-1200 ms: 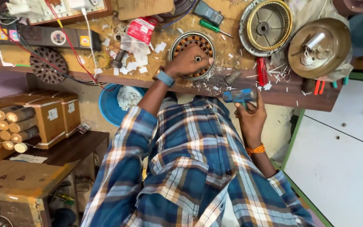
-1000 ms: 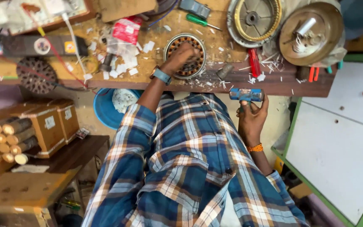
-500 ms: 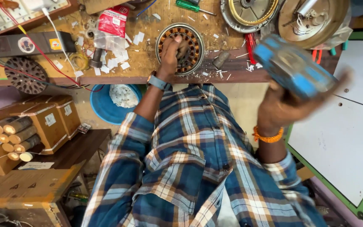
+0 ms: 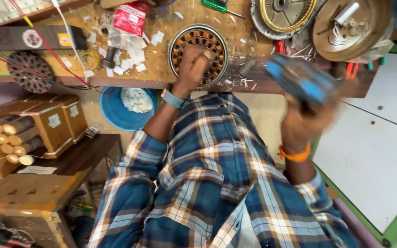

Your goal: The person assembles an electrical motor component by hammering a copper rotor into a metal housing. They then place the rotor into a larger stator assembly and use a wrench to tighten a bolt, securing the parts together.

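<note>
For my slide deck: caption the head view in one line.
Left hand pressed on a round stator on the cluttered workbench, right hand raising a blurred blue tool.

The person is wearing a plaid shirt (image 4: 217, 183) in blue, white and orange, sleeves rolled up. A blue watch (image 4: 173, 98) is circling the left wrist; an orange band (image 4: 295, 154) is circling the right.

Your left hand (image 4: 194, 62) presses a metal stator (image 4: 198, 53) with glossy copper-coloured windings on the rough, scuffed wooden bench (image 4: 161, 69); beside the stator, your right hand (image 4: 309, 119) grips a blurred blue plastic-looking tool (image 4: 299, 82).
</note>
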